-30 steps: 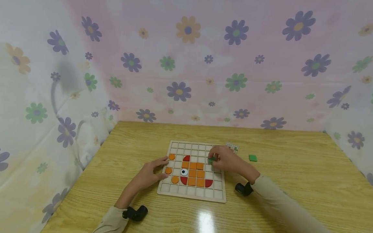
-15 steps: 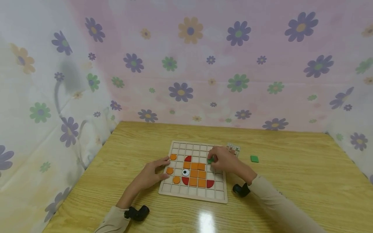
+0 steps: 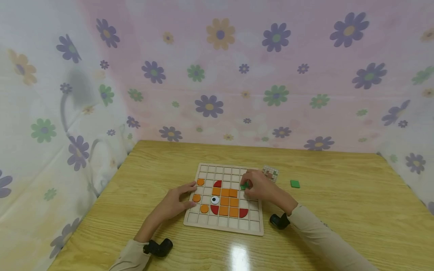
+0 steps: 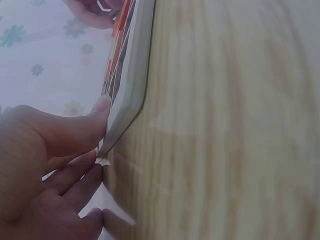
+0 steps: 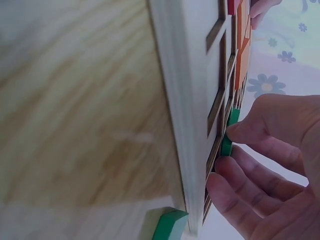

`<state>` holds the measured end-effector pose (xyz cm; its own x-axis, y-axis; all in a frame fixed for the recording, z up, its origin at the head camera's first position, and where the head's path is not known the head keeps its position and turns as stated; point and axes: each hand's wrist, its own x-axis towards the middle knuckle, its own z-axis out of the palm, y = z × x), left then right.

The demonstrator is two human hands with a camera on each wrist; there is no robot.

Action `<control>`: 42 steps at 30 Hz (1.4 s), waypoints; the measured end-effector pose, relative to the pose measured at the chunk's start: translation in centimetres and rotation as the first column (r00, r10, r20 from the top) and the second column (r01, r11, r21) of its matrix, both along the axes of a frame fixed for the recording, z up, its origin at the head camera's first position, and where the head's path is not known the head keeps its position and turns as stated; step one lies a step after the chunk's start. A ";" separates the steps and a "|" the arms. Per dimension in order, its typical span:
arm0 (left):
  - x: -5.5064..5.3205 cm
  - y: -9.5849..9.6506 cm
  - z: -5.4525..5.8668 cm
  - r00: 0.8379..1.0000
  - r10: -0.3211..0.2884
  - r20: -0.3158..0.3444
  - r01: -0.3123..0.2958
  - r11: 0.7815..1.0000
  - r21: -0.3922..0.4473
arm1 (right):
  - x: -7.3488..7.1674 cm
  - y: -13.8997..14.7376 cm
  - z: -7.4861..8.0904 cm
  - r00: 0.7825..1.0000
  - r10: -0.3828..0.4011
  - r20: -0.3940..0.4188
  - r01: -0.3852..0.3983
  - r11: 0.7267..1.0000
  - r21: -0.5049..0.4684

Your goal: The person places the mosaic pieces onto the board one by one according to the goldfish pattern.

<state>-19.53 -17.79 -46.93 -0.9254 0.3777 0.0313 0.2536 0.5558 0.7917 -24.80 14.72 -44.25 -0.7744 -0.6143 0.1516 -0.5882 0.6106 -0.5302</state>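
A pale wooden grid board (image 3: 222, 225) lies on the table, with orange square tiles (image 3: 224, 201), red quarter-round tiles (image 3: 243, 213), orange discs (image 3: 204, 208) and a white eye disc (image 3: 215, 200) in its cells. My right hand (image 3: 260, 185) pinches a green square tile (image 5: 232, 131) between thumb and fingers, at a cell on the board's right side. Its other fingertips touch the grid in the right wrist view. At the board's left edge rests my left hand (image 3: 173, 201), thumb on the rim in the left wrist view and fingers along the side, fairly straight.
Another green tile (image 3: 295, 184) lies on the table right of the board. Behind my right hand is a small patterned grid card (image 3: 272, 172), partly covered. A flowered cloth (image 3: 217, 75) hangs around the wooden table (image 3: 325, 165). Black wrist devices (image 3: 279, 221) sit below both wrists.
My right hand has shifted slightly left with the green tile, and more of the patterned card shows. The left hand stays at the board's edge.
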 end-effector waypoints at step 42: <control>0.0 0.1 0.0 1.000 0.012 0.007 -0.012 1.000 -0.009 | -0.3 0.1 0.2 0.994 -0.106 -0.013 0.106 0.994 0.003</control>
<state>-19.55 -17.65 -46.95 -0.9299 0.3671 0.0217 0.2417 0.5656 0.7885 -25.10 14.85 -44.08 -0.8330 -0.5298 0.1595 -0.5269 0.6714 -0.5211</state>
